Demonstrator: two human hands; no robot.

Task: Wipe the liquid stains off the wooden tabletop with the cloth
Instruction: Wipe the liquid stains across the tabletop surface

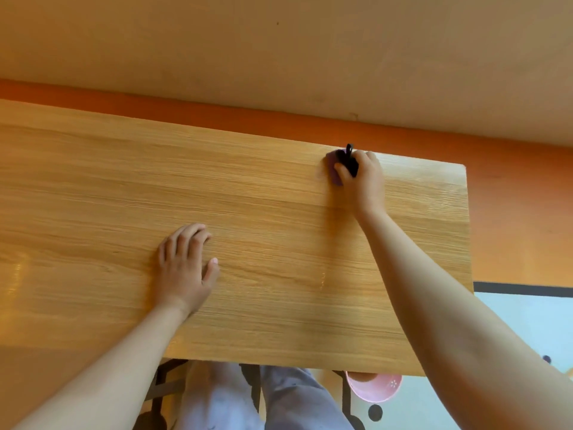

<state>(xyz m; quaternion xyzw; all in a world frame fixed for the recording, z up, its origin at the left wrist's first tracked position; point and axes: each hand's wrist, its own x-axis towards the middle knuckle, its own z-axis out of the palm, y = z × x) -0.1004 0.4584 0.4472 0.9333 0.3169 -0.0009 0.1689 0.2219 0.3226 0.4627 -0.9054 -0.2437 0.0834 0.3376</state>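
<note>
Wood-grain surface (pixel 263 212) fills most of the head view, its far edge running along an orange wall band (pixel 217 111) with a pale wall above. Cloth (pixel 336 169), purple with a dark part, sits near the far right corner of the surface, just inside the far edge. Right hand (pixel 361 180) is closed over the cloth, fingers curled around it and pressing it against the wood; a dark loop sticks up above the knuckles. Cloth is slightly blurred, and only its left part shows past the fingers. A few small wet glints (pixel 322 279) lie on the wood nearer the person, just left of the right forearm and well apart from the cloth; whether other stains are present cannot be told. Left hand (pixel 184 268) lies flat, palm down, on the middle of the surface, fingers loosely together and thumb out to the side, holding nothing, well apart from the cloth. Both forearms are bare. Below the near edge of the surface, light grey trousers (pixel 279 398) show, with dark frame members (pixel 161 389) of the table beside them. A pink bowl (pixel 375 387) sits under the near right part of the surface, partly hidden by its edge, over a pale patterned floor (pixel 527 321).
</note>
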